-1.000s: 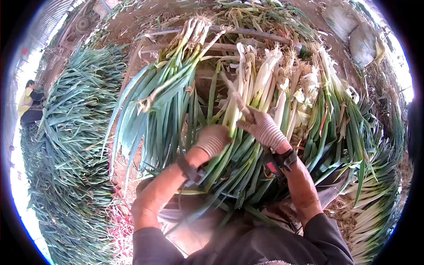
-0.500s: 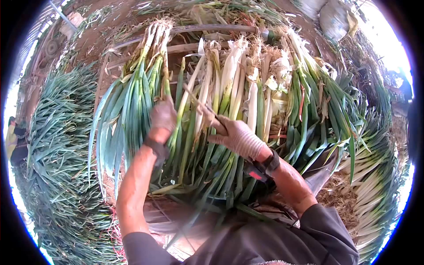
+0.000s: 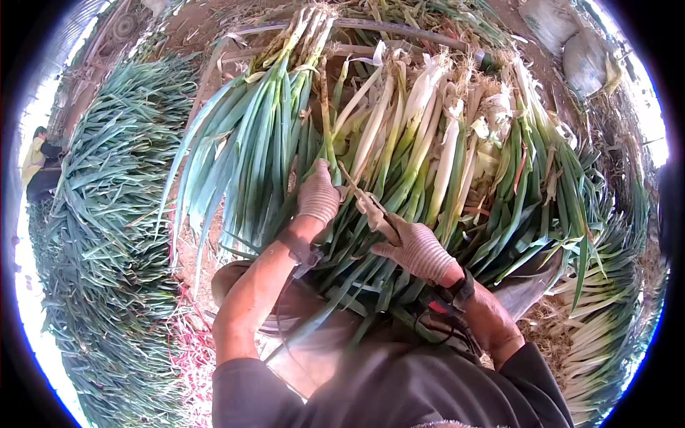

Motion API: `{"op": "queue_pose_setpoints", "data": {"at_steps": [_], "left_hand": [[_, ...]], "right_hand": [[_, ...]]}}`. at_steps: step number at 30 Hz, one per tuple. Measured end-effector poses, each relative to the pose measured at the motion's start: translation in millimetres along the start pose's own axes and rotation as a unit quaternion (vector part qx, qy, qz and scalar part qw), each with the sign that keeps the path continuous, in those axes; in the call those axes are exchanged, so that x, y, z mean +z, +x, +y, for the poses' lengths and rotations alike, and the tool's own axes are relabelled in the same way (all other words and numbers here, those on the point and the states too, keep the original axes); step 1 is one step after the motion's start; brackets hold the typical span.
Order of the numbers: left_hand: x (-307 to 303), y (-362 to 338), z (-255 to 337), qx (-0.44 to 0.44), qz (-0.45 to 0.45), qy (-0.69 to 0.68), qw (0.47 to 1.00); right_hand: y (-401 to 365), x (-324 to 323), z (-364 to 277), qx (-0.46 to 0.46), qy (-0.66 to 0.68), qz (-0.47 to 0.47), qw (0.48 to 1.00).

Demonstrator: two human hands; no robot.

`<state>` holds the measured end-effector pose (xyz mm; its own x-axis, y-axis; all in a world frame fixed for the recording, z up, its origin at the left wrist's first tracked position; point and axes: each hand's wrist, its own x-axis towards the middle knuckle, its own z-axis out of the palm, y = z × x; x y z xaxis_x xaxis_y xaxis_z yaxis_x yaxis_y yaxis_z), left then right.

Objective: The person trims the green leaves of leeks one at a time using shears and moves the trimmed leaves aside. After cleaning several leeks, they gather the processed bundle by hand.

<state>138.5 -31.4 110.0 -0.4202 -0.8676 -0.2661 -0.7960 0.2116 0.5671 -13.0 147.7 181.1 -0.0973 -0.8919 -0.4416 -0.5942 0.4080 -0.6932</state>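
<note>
A broad heap of green leaves (image 3: pixel 118 214) lies at far left. Next, a leek bundle (image 3: pixel 265 132) points its roots away from the person. The gloved left hand (image 3: pixel 319 195) is closed around a single leek (image 3: pixel 325 118) beside that bundle. The gloved right hand (image 3: pixel 421 251) grips a thin tool (image 3: pixel 374 215); more leeks (image 3: pixel 444 171) spread beyond.

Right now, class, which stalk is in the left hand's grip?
The thin brownish stalk beside the right edge of the leafy bundle, running into the left hand; neighbouring stalks are whiter or greener.
</note>
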Motion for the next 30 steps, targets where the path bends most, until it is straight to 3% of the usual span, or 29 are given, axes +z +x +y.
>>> {"op": "queue_pose_setpoints", "data": {"at_steps": [20, 30], "left_hand": [[10.1, 2.8, -11.8, -0.002, 0.024, 0.053, 0.998], [7.0, 6.8, -3.0, -0.065, -0.029, 0.084, 0.994]], "right_hand": [[96.3, 1.8, -9.6, -0.008, -0.068, 0.045, 0.997], [149.5, -14.4, -21.7, -0.015, -0.101, 0.078, 0.992]]}}
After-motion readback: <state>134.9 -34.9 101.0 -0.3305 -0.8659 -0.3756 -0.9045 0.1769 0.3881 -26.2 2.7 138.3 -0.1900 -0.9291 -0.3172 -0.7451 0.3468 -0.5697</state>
